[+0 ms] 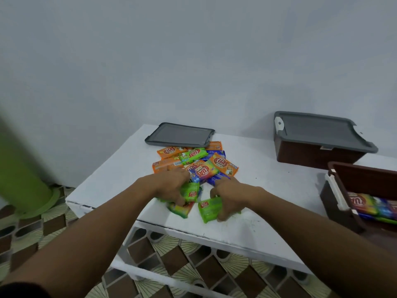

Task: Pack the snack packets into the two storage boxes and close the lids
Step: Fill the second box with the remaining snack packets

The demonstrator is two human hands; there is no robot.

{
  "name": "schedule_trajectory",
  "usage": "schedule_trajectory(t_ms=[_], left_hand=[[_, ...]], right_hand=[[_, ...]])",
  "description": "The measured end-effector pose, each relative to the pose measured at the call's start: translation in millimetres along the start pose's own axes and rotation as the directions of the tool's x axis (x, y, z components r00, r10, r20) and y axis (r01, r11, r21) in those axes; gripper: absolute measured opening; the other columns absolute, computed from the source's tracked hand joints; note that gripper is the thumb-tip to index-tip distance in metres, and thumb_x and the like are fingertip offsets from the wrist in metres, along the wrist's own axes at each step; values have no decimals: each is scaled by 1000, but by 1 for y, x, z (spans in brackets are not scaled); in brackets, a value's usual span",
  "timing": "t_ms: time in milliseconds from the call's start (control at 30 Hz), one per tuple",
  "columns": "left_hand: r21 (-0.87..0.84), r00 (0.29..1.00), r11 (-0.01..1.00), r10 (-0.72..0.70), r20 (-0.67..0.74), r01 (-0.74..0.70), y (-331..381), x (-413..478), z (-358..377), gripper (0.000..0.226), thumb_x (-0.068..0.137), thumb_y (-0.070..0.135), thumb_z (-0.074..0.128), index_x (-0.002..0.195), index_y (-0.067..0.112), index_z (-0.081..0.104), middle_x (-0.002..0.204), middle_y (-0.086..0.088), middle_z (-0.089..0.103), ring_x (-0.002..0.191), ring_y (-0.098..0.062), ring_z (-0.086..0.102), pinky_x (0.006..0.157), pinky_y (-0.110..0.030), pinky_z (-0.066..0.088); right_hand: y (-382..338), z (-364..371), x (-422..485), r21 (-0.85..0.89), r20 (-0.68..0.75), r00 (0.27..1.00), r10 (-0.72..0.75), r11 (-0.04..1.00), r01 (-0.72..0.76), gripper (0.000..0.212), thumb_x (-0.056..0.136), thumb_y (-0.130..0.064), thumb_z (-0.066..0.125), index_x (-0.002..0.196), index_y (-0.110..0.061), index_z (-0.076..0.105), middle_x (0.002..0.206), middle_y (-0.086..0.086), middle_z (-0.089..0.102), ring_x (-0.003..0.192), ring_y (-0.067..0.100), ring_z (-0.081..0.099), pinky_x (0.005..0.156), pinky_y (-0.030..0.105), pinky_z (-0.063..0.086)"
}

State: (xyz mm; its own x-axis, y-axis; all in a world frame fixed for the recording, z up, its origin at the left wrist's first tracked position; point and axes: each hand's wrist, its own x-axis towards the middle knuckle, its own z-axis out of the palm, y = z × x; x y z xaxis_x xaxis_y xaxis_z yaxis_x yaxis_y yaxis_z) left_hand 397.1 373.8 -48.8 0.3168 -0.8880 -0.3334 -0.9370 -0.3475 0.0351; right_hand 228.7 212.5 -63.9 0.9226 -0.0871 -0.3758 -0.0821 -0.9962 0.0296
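Note:
A heap of snack packets, orange, green and blue, lies on the white table. My left hand grips green packets at the heap's near edge. My right hand grips another green packet beside it. A loose grey lid lies flat behind the heap. A brown storage box with a grey lid on top stands at the back right. An open brown box at the right edge holds several packets.
The table's near edge runs just below my hands, and the patterned tile floor shows beneath it. A green cylinder stands on the floor at the left. A plain wall rises behind the table.

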Motion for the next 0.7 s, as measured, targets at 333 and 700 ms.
schedule_trajectory(t_ms=[333,700], left_hand=[[-966,972,255,-215,-97,-40,44,13,-27,6,85,20,65,90,17,64,95,-2,68,92,-21,63,82,-35,49],[-940,967,230,96,-236,-252,168,56,-109,28,74,14,85,98,5,74,93,-15,75,79,-23,69,73,-34,56]], right_hand=[[36,-15,-74,964,-35,964,264,264,-37,24,95,-16,57,114,-5,64,106,12,75,90,30,75,80,38,61],[162,-24,-214,955,-202,870,450,285,75,28,87,-11,75,113,-5,68,104,13,76,99,30,73,94,45,56]])
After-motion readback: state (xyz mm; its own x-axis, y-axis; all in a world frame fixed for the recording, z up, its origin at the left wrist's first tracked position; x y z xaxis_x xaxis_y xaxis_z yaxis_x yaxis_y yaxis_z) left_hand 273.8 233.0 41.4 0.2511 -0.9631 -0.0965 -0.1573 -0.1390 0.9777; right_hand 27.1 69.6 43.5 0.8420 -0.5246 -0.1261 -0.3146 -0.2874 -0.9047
